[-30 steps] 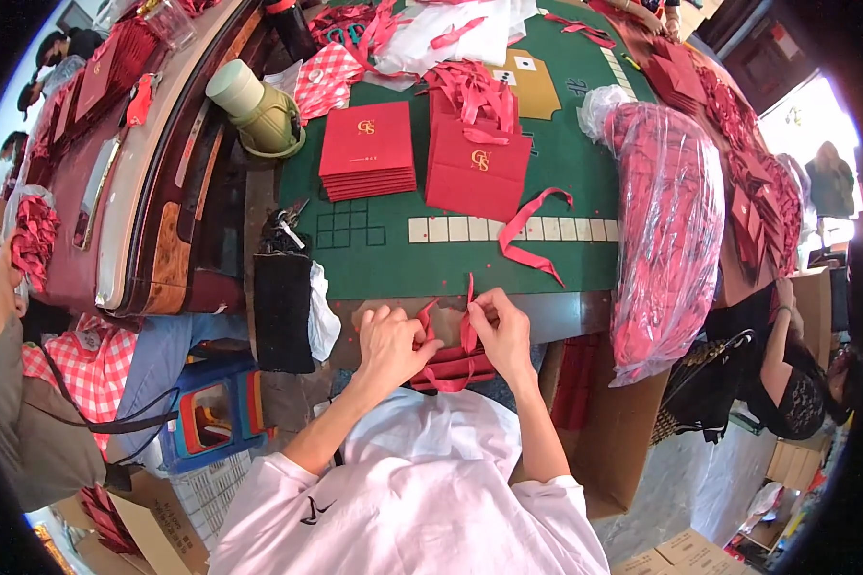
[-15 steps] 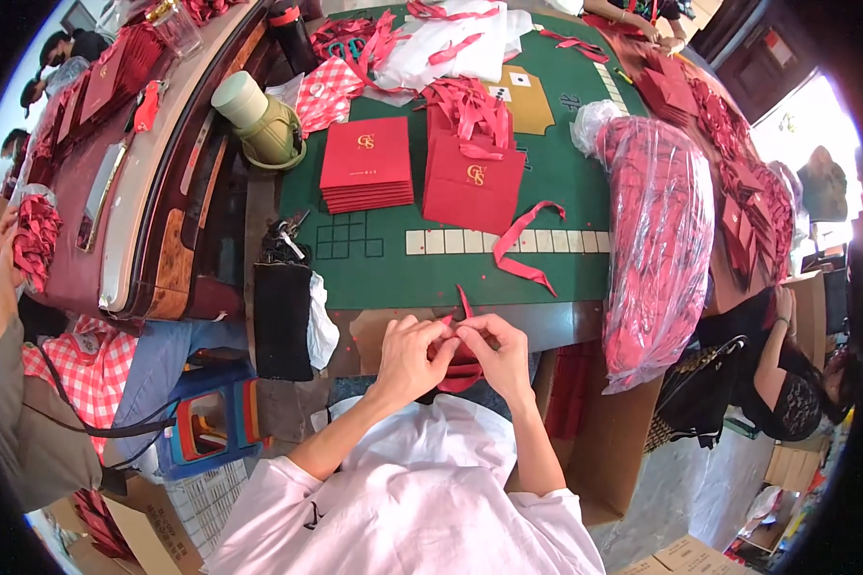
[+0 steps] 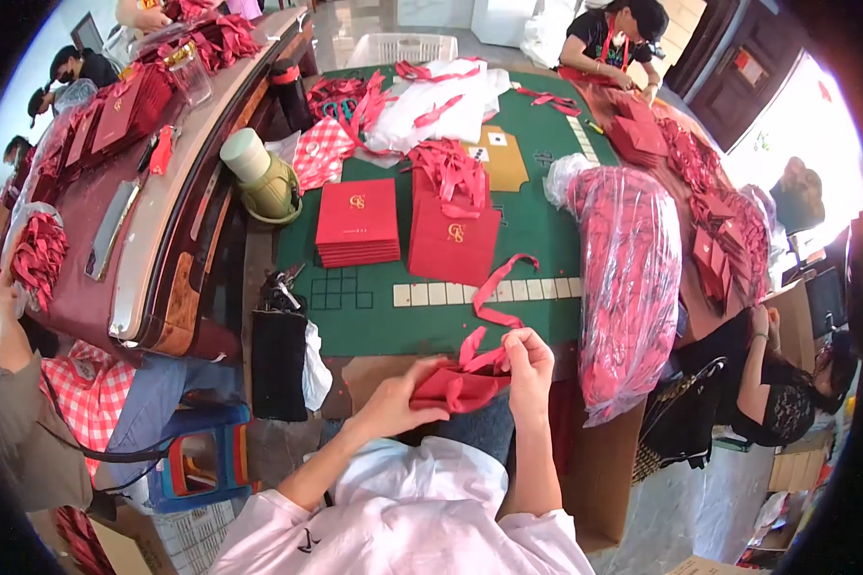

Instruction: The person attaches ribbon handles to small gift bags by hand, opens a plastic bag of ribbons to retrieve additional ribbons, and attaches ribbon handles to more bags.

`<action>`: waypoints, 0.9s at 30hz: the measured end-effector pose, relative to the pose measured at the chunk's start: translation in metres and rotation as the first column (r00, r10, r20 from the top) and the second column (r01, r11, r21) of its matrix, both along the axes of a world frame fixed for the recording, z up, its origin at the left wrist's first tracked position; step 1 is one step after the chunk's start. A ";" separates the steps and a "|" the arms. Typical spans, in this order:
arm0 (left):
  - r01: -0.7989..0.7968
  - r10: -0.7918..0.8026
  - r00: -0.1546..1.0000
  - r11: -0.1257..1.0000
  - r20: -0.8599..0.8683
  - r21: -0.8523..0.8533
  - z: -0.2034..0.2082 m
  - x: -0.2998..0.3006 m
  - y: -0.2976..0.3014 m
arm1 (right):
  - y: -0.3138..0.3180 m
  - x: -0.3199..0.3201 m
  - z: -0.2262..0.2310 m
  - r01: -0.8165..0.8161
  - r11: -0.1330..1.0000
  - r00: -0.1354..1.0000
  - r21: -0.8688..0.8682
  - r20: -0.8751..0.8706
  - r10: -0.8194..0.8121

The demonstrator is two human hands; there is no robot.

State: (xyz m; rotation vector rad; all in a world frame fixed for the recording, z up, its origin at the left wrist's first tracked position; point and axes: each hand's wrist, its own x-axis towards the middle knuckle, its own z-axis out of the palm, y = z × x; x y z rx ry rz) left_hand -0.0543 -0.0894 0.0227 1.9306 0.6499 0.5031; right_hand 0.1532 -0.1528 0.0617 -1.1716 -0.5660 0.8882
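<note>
Bag (image 3: 435,387) in left hand (image 3: 399,401), ribbon (image 3: 471,349) in right hand (image 3: 530,362)

Lying on the green surface (image 3: 384,331): a stack of red bags (image 3: 357,225), a loose ribbon (image 3: 499,317), white plastic (image 3: 403,123), checked cloth (image 3: 321,153).

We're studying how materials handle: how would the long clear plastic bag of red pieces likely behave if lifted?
The plastic bag may feel slippery, since it looks shiny. It would probably sag, as it looks soft and wrinkled. Packed full, it could be fairly heavy.
</note>
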 end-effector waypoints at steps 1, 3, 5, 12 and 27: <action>-0.003 -0.002 0.992 0.999 -0.129 -0.040 -0.001 0.000 -0.006 | 0.004 0.001 0.002 0.000 0.999 1.000 -0.033 -0.007 0.000; 0.007 -0.013 0.992 0.999 -0.128 -0.047 -0.001 -0.001 -0.013 | 0.018 0.006 0.001 0.014 0.999 0.998 -0.040 0.058 -0.012; 0.040 -0.050 0.993 0.996 -0.110 -0.085 0.008 -0.003 -0.017 | 0.032 0.014 -0.001 0.072 0.996 0.985 -0.049 0.160 -0.064; 0.036 -0.041 0.999 0.990 -0.032 -0.137 0.018 -0.014 -0.011 | 0.061 0.033 -0.008 0.006 0.999 0.981 0.036 0.192 -0.012; -0.213 0.281 0.847 0.957 0.452 -0.196 0.017 0.074 0.135 | -0.007 0.041 -0.087 0.353 0.935 0.241 -0.046 0.970 -0.044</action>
